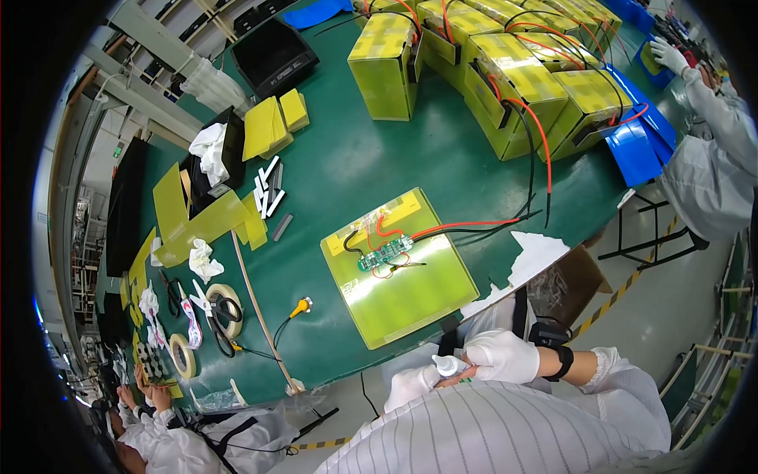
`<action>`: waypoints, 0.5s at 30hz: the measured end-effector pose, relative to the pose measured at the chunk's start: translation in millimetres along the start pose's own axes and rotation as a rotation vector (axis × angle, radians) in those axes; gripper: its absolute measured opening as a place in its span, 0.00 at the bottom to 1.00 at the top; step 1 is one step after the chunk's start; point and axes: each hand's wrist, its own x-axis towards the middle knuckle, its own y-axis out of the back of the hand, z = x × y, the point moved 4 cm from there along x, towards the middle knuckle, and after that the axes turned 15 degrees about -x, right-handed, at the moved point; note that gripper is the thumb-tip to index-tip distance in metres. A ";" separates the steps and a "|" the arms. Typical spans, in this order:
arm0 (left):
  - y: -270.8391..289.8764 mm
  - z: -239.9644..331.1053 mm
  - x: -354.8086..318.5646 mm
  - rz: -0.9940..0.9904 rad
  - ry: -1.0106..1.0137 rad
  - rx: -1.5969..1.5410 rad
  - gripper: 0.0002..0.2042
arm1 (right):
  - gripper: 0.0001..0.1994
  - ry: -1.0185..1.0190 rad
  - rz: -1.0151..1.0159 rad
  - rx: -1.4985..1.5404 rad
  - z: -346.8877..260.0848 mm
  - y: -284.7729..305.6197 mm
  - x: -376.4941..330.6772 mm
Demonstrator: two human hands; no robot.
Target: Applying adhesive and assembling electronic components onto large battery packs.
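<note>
Where the right hand [501,355] was: lower centre, clamped on white bottle [447,366]; left hand [410,387] close beside, grip unclear.
Circuit board [387,254]: lay exposed mid-frame on yellow pack [410,304], leads [474,223] joined; seemingly unfinished.

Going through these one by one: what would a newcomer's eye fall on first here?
Probably the yellow-green pack mid-picture on the green table, with a circuit board and red and black wires on it. Next, the bulky yellow packs crowded at the upper right. Then the white-gloved left hand and right hand at the bottom, a white nozzle between them.
</note>
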 end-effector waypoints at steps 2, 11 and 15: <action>-0.1 1.6 -0.6 0.005 -0.010 0.028 0.06 | 0.06 -0.003 0.003 0.004 -0.1 0.1 -0.8; 5.7 -21.6 2.5 0.014 0.146 -0.189 0.07 | 0.07 -0.014 0.018 0.040 1.6 -0.8 0.4; 4.6 -21.5 2.5 0.017 0.117 -0.159 0.07 | 0.08 -0.010 0.058 0.051 1.6 -2.6 -2.4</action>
